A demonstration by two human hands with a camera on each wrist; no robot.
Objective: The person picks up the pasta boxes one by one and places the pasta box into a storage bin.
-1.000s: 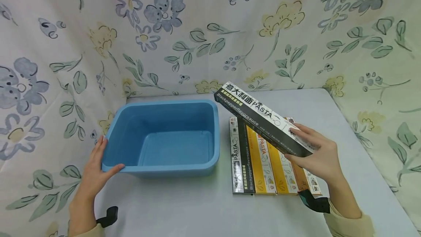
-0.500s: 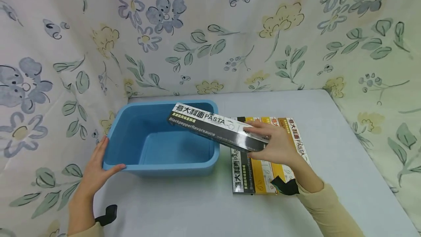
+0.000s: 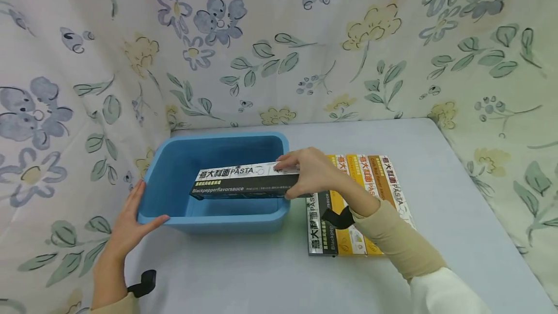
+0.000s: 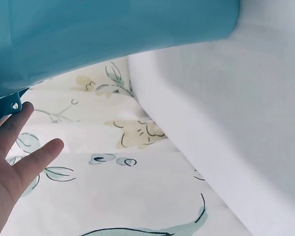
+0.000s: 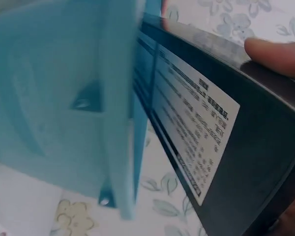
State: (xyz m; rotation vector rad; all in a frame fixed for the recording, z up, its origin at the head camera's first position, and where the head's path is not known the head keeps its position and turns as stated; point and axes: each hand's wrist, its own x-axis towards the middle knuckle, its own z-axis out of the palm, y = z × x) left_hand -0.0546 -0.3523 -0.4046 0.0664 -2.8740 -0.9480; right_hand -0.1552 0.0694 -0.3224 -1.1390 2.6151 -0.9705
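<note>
A black-and-white pasta box (image 3: 235, 180), labelled black pepper flavor sauce, hangs over the opening of the blue plastic tub (image 3: 218, 222). My right hand (image 3: 316, 173) grips it at its right end, thumb on one side and fingers on the other. The right wrist view shows the box's printed side panel (image 5: 191, 118) beside the tub's rim (image 5: 119, 147). At the tub's front left corner rests my left hand (image 3: 126, 229), its thumb on the front rim and its straight fingers along the left side. In the left wrist view, fingertips (image 4: 27, 109) touch a tab under the rim.
Right of the tub, several pasta boxes in black, yellow and brown (image 3: 357, 171) lie side by side on the white table (image 3: 436, 178). My right forearm passes over them. A floral curtain (image 3: 270, 38) surrounds the table at the back and sides.
My right hand has carried the black pasta box leftward from above the other boxes to over the tub, and the box has turned nearly level. My left hand stays at the tub's corner.
</note>
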